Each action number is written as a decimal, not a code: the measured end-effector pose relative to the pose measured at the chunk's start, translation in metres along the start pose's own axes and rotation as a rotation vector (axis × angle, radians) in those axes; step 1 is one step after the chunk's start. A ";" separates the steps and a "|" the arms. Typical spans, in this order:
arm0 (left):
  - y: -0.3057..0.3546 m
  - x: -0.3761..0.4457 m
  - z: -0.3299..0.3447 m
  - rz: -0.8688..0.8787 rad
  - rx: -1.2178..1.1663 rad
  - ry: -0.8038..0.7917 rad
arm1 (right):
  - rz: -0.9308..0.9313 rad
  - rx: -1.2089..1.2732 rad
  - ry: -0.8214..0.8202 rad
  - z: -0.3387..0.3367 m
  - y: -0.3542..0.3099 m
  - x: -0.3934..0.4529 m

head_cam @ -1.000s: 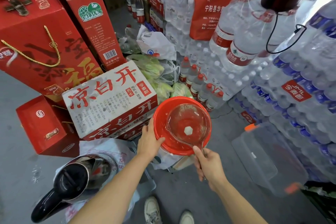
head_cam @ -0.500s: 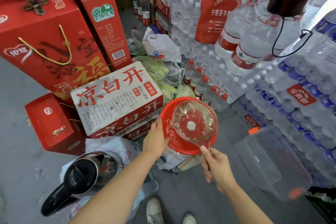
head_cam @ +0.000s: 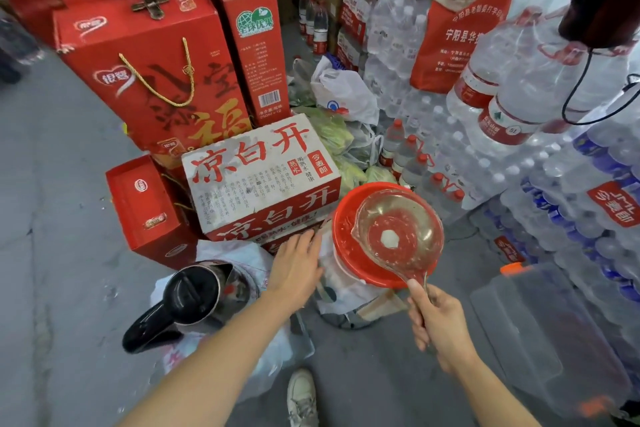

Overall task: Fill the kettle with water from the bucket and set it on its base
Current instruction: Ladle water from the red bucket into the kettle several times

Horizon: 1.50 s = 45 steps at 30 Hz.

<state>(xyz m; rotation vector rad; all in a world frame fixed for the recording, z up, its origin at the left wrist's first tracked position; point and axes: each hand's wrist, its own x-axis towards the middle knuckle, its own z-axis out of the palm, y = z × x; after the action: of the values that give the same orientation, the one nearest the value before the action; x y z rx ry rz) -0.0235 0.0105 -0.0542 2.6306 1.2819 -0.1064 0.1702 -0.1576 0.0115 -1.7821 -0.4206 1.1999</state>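
A red bucket [head_cam: 346, 253] stands on the floor in the middle of the head view. Above its mouth hangs a clear plastic ladle [head_cam: 398, 229] holding water, with my right hand [head_cam: 436, 326] gripping its handle. My left hand [head_cam: 298, 267] hovers beside the bucket's left wall, fingers spread, holding nothing. Lower left, the steel kettle [head_cam: 194, 298] with a black handle stands on white plastic bags, its lid open. I cannot make out the kettle's base.
Red gift boxes [head_cam: 152, 80] and a white-and-red carton [head_cam: 259, 177] stand behind the kettle. Shrink-wrapped water bottle packs [head_cam: 571, 201] fill the right. A clear plastic bin [head_cam: 540, 340] lies lower right. My shoe [head_cam: 303, 395] is at the bottom.
The ladle has risen out of the bucket with water in it. My left hand has come off the bucket's rim and moved a little left. The view has shifted left.
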 end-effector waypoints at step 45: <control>-0.163 -0.214 -0.039 -0.249 -0.210 0.481 | -0.038 -0.064 -0.200 0.113 0.019 -0.128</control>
<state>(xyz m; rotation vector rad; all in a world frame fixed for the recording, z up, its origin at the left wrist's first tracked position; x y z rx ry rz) -0.2850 -0.0476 -0.0082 2.3830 1.6560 0.6225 0.0094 -0.1999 0.0543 -1.7059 -0.6119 1.3563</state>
